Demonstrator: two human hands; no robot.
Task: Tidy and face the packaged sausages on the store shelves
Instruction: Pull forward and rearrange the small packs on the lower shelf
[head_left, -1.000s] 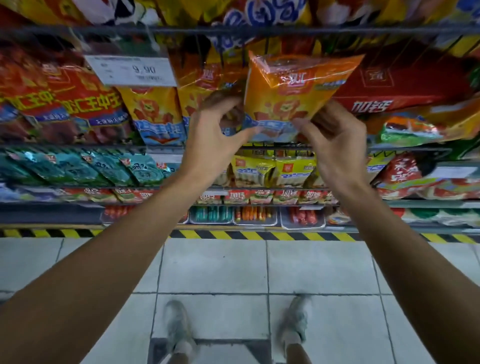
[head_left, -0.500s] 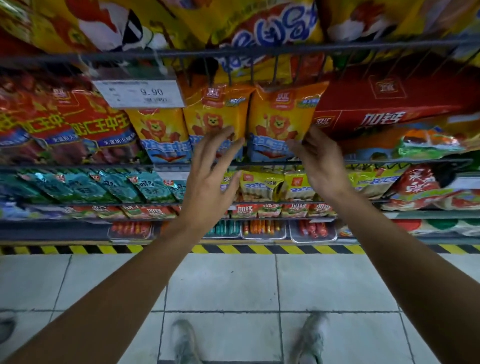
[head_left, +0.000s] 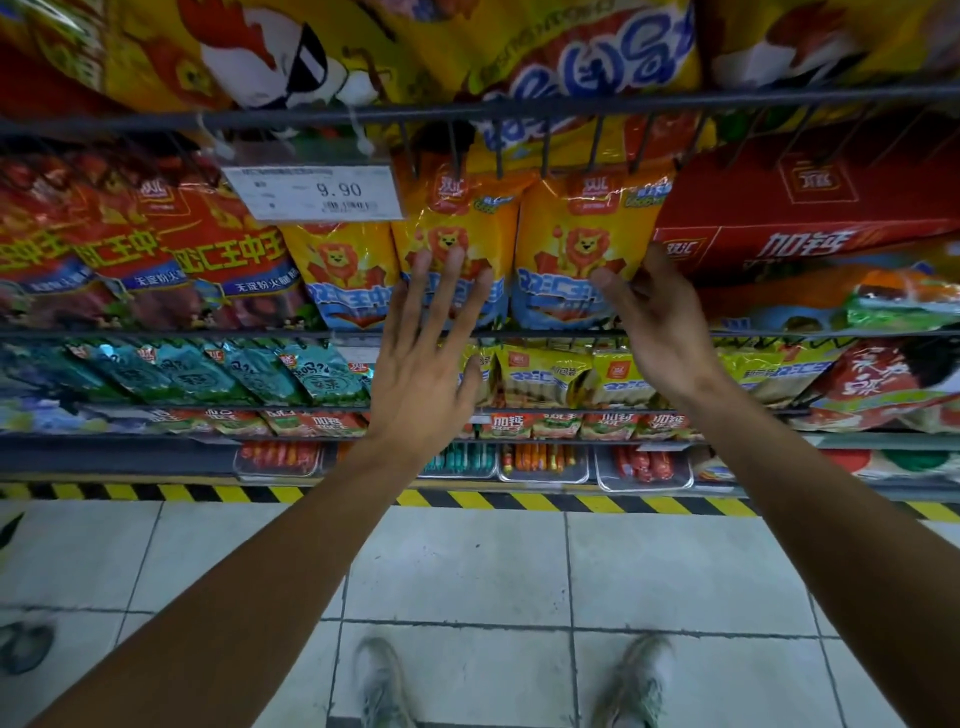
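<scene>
The orange lion packet (head_left: 582, 254) that we held up in both hands a second ago now stands upright on the wire shelf (head_left: 218, 333), face out, just beside its twin (head_left: 457, 244) and against the red carton (head_left: 810, 218). Our left hand (head_left: 426, 358) has let go and lies flat with fingers straight and spread over the twin's lower front, while our right hand (head_left: 660, 317) stays loosely curled at the packet's lower right edge, whether gripping we cannot tell. We judge this packet faced, with only a squaring nudge left.

Both my arms reach up: left hand (head_left: 423, 358) flat, fingers spread; right hand (head_left: 657, 322) loosely curled, holding nothing.
</scene>
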